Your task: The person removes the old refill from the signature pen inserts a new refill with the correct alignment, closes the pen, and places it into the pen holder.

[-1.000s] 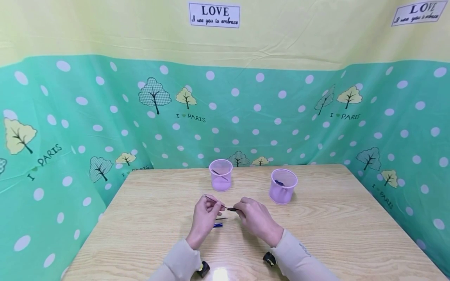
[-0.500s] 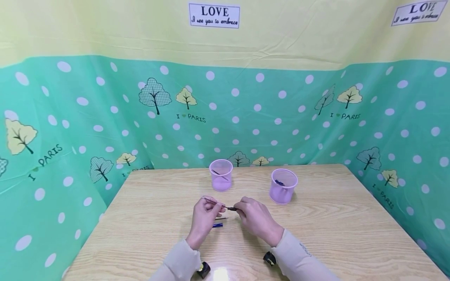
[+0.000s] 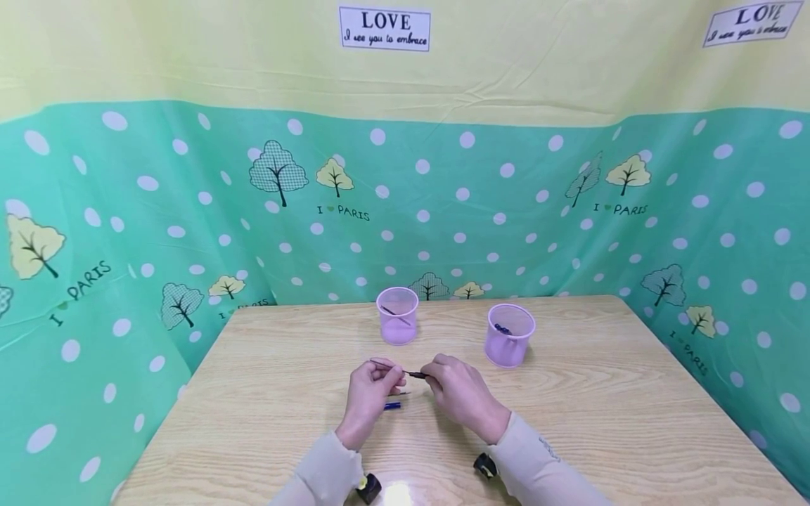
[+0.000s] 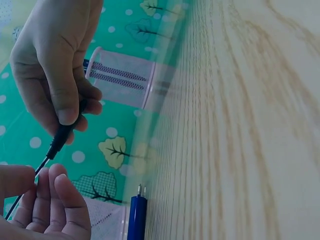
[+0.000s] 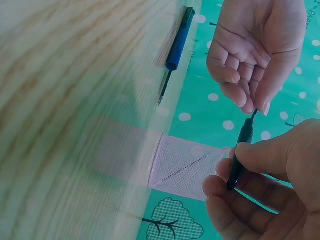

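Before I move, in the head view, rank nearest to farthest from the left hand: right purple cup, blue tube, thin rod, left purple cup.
1. Thin rod: pinched in the left hand.
2. Blue tube: close on its right.
3. Left purple cup: ahead, slightly right.
4. Right purple cup: ahead, farther right.

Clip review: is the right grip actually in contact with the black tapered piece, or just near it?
Touching. The right wrist view shows it plainly: the thumb of the right grip lies directly across the black tapered piece.
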The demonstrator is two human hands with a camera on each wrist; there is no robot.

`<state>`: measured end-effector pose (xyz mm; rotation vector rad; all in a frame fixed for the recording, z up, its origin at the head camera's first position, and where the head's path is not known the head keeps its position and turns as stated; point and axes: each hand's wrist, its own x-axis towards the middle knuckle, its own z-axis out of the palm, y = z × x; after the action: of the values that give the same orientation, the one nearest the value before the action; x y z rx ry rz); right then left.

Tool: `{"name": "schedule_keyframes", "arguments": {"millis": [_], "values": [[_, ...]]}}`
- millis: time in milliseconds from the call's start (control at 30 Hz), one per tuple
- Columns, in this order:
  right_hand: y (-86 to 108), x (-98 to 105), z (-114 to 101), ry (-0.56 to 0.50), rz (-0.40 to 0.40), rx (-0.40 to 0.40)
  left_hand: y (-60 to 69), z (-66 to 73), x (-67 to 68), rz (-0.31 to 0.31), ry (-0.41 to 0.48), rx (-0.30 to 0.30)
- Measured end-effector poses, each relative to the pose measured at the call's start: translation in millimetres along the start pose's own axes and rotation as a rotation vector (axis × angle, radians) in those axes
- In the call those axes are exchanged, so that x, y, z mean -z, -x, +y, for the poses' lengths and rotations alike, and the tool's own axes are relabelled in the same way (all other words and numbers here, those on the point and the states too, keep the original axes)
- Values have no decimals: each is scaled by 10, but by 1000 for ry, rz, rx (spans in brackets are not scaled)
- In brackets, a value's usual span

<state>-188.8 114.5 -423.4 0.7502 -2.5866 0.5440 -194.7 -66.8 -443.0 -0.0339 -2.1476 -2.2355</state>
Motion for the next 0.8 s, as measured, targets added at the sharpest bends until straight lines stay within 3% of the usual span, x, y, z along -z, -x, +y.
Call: {"name": "schedule_keyframes", "arguments": {"millis": [400, 800], "values": [[-3, -5, 4, 0, 5, 1, 8, -24, -32, -33, 77, 56], [-1, 2, -4, -4, 9, 10, 3, -64, -58, -49, 85, 105]]}}
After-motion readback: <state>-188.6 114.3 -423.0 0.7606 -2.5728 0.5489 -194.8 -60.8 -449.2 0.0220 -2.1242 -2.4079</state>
